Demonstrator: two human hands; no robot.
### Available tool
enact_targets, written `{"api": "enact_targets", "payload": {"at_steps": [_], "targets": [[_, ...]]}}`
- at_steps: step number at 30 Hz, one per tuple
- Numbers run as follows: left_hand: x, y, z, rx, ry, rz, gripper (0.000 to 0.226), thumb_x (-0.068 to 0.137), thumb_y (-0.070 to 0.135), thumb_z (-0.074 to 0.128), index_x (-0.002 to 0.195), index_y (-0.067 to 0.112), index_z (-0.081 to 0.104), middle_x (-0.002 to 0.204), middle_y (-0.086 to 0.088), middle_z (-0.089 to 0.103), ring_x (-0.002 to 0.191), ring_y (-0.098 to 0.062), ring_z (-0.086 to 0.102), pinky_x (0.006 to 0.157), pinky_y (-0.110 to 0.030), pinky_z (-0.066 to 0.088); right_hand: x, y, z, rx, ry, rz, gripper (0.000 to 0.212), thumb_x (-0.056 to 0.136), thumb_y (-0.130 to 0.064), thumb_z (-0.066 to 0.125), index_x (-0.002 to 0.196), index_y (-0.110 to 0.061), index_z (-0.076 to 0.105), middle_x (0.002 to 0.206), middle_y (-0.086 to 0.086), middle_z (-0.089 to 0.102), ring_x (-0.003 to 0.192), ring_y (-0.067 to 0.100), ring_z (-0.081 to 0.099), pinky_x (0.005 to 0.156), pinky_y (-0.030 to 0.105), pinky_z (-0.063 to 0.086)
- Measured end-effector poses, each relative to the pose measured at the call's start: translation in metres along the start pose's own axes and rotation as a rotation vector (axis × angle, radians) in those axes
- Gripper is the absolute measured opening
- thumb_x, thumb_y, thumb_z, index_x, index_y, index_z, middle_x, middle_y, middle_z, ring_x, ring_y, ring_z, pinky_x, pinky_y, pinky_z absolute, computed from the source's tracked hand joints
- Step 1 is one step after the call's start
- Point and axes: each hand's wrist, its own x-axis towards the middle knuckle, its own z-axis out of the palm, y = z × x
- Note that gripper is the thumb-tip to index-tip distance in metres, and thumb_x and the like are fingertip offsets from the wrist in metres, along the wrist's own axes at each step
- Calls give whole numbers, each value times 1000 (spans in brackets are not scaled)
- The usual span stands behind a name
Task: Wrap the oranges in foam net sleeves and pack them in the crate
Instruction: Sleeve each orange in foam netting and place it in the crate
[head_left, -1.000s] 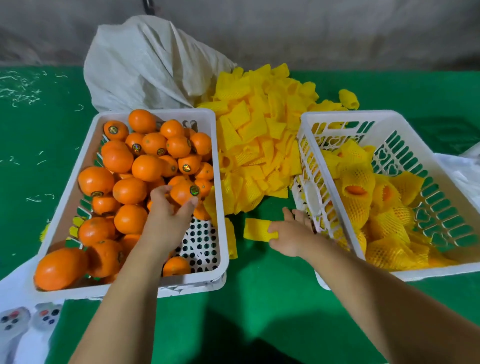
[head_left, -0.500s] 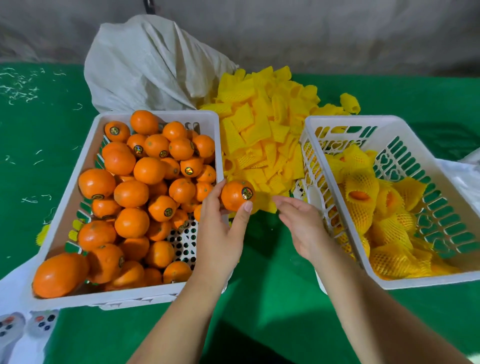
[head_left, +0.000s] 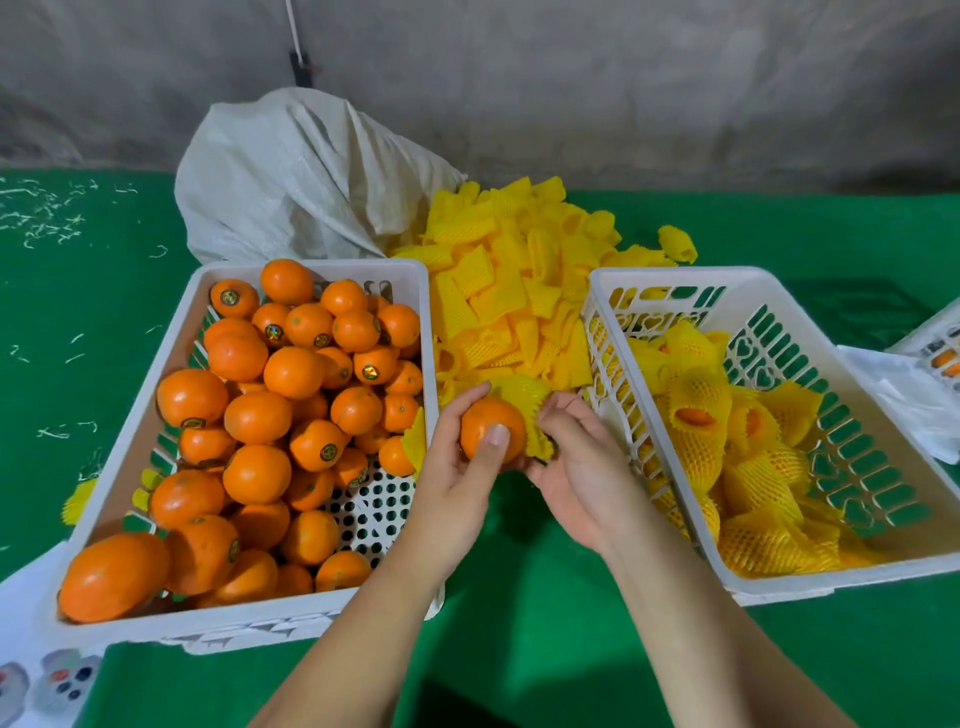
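My left hand (head_left: 457, 467) grips a bare orange (head_left: 485, 423) between the two crates. My right hand (head_left: 582, 467) holds a yellow foam net sleeve (head_left: 530, 402) against the orange's right side, partly over it. The left white crate (head_left: 171, 358) is full of unwrapped oranges (head_left: 291, 371). The right white crate (head_left: 883, 467) holds several oranges wrapped in yellow sleeves (head_left: 696, 415). A heap of loose yellow sleeves (head_left: 509, 291) lies between the crates, just behind my hands.
A crumpled white sack (head_left: 301, 176) lies behind the left crate. The table has a green cover (head_left: 519, 623). White plastic and another crate's corner (head_left: 935, 343) sit at the far right. A printed white sheet (head_left: 31, 675) lies at the bottom left. A grey wall stands behind.
My left hand lifted an orange out of the left crate and brought it to the middle. My right hand picked a sleeve off the table and has brought it against the orange.
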Motion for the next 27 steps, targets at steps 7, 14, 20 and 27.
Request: {"api": "enact_targets", "payload": {"at_steps": [7, 14, 20, 27], "targets": [[-3, 4, 0, -195, 36, -35, 68, 96, 48, 70, 156, 37, 42, 147, -1, 59, 127, -23, 65, 94, -39, 60, 0, -1, -4, 30, -47, -45, 37, 100, -4, 54, 135, -14, 61, 128, 16, 71, 111, 30, 71, 81, 41, 60], [-5, 7, 1, -184, -16, -84, 55, 89, 55, 76, 135, 28, 66, 124, 5, 73, 101, -28, 75, 84, -39, 63, 3, 4, -13, -464, 256, -162, 29, 102, -17, 52, 110, -30, 77, 108, -3, 78, 105, 24, 72, 95, 48, 59], [-4, 10, -9, -180, -409, -262, 63, 82, 54, 82, 137, 27, 70, 133, -5, 69, 96, -24, 74, 82, -32, 59, 6, 4, -8, -863, 315, -290, 11, 89, -26, 57, 93, -36, 58, 99, -17, 58, 90, 10, 60, 73, 31, 49], [0, 0, 0, -302, -8, -187, 40, 84, 64, 67, 82, 26, 81, 71, 2, 64, 59, -12, 51, 63, -21, 49, 3, -2, -17, -849, 132, -270, 27, 97, -12, 67, 99, -39, 70, 97, -6, 75, 92, 16, 72, 84, 48, 60]]}}
